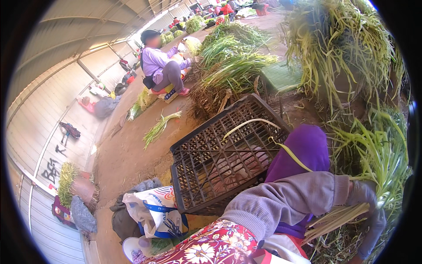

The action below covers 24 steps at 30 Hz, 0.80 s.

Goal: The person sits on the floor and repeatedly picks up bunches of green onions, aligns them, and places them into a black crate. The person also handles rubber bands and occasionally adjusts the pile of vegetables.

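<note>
At the right edge, my left hand (362,195), in a grey glove, curls around a bundle of long-leaved green stalks (379,158). Its grey sleeve cover crosses the view over a red floral sleeve. Pale straw-coloured stalks (336,220) stick out below that hand. My right hand (374,227), also gloved, is just beneath it at the dark rim. Its fingers are partly hidden, and whether it grips the stalks is unclear. An upturned-looking black plastic crate (227,155) stands beside my purple-clad knee (301,148), with a pale loose stalk (252,122) across it.
A heap of leafy greens (339,43) rises at upper right by a green flat-topped stool (282,76). Rooted greens (230,72) lie ahead, near a seated co-worker (165,66). A printed plastic bag (158,211) sits left of the crate. A small bunch (161,128) lies on the floor.
</note>
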Each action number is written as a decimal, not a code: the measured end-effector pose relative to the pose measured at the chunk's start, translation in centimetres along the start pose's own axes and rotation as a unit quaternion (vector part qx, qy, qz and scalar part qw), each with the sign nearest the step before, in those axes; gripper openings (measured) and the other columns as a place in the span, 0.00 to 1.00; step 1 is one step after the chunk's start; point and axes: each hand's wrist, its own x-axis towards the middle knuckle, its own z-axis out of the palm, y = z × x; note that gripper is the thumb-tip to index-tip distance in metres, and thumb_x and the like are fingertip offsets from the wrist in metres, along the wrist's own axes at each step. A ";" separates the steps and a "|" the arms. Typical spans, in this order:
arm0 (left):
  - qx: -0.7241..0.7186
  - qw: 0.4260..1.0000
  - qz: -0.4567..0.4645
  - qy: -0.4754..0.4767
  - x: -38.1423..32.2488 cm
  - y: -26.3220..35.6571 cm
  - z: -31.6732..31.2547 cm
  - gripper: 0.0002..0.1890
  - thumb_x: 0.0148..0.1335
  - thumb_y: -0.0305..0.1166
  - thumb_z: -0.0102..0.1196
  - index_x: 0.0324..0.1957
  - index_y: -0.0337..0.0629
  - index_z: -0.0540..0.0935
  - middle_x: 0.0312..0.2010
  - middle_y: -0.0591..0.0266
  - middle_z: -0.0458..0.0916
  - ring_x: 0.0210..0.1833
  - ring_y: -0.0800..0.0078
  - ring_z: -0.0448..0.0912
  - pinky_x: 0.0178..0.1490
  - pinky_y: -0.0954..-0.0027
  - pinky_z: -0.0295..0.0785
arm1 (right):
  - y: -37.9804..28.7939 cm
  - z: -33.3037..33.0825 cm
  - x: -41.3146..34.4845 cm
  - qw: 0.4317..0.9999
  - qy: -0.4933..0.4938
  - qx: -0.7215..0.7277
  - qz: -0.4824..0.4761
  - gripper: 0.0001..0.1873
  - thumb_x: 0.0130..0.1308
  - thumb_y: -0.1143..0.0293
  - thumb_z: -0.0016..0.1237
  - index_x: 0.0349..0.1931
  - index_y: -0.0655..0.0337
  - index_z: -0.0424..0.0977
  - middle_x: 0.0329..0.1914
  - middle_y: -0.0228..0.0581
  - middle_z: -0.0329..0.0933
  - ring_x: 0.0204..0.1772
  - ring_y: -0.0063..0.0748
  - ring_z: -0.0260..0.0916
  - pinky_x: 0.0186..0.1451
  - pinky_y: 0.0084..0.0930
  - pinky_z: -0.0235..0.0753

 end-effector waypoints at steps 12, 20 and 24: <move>-0.336 0.933 0.126 -0.011 -1.2 1.8 0.4 0.05 0.47 0.26 0.50 0.28 0.36 0.74 0.16 0.52 0.72 0.15 0.64 0.72 0.22 0.63 0.73 | -2.4 5.1 -3.0 0.991 -0.090 0.094 -0.009 0.15 0.64 0.62 0.36 0.41 0.66 0.65 0.32 0.36 0.71 0.30 0.20 0.68 0.28 0.15 0.66; -0.395 0.878 0.267 0.043 -3.4 5.1 -6.8 0.16 0.62 0.39 0.35 0.41 0.39 0.71 0.33 0.56 0.73 0.34 0.68 0.73 0.42 0.67 0.69 | 1.9 9.4 -5.8 0.852 -0.185 0.475 0.122 0.18 0.63 0.66 0.35 0.48 0.70 0.63 0.41 0.38 0.71 0.40 0.22 0.68 0.41 0.18 0.69; -0.353 0.851 0.375 0.104 -7.4 11.2 -11.9 0.15 0.57 0.39 0.43 0.43 0.42 0.71 0.32 0.61 0.74 0.31 0.72 0.69 0.41 0.70 0.67 | 8.2 9.1 -3.6 0.991 -0.134 0.019 0.009 0.15 0.63 0.64 0.36 0.35 0.68 0.71 0.21 0.38 0.73 0.25 0.23 0.67 0.29 0.20 0.67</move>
